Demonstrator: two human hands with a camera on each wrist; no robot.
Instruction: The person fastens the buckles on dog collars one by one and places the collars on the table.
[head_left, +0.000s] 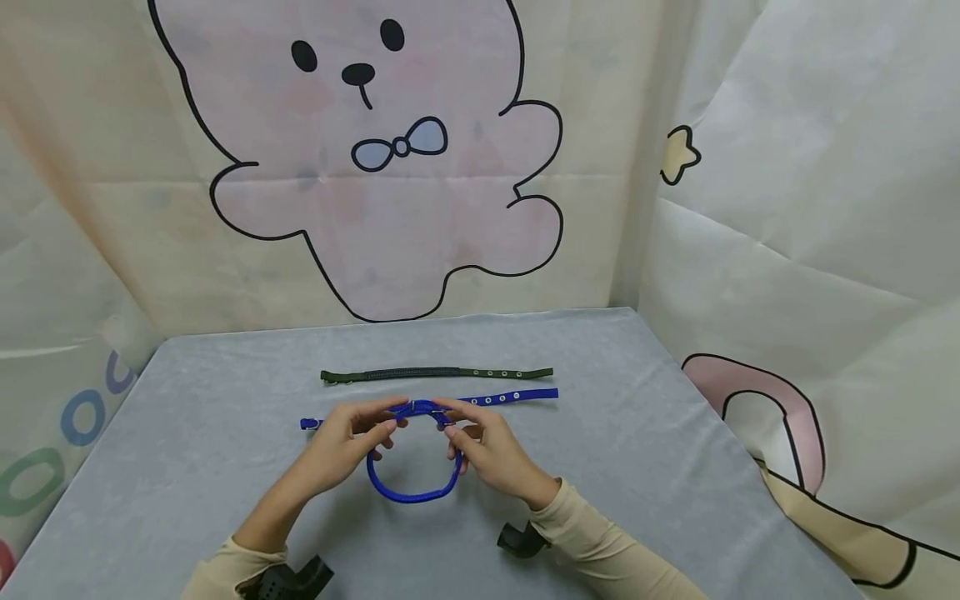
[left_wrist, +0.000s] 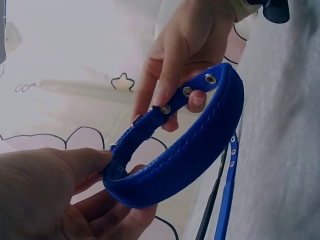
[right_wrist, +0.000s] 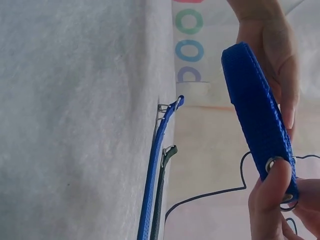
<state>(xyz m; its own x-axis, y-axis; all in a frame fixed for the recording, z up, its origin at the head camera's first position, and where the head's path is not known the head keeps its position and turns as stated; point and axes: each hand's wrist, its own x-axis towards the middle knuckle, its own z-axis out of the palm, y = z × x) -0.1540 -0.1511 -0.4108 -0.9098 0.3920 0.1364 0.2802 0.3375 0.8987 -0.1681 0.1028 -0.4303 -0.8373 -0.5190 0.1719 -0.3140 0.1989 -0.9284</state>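
A blue pet collar (head_left: 412,498) is bent into a closed loop above the table, gripped from both sides. My left hand (head_left: 341,446) pinches its left side near the buckle end, thumb toward me. Across the loop, my right hand (head_left: 491,446) pinches the strap with thumb and fingers. In the left wrist view, the collar (left_wrist: 185,160) shows a padded, stitched band and a row of metal eyelets, with the right thumb beside one of them. The right wrist view has the collar (right_wrist: 252,112) edge-on, an eyelet by the right thumb. Fingers partly hide the buckle.
Behind the hands, a second blue collar (head_left: 517,397) lies stretched out on the grey cloth-covered table (head_left: 600,467). A dark green collar (head_left: 412,373) lies farther back, roughly parallel to it. Printed fabric walls (head_left: 480,225) stand at the back and sides.
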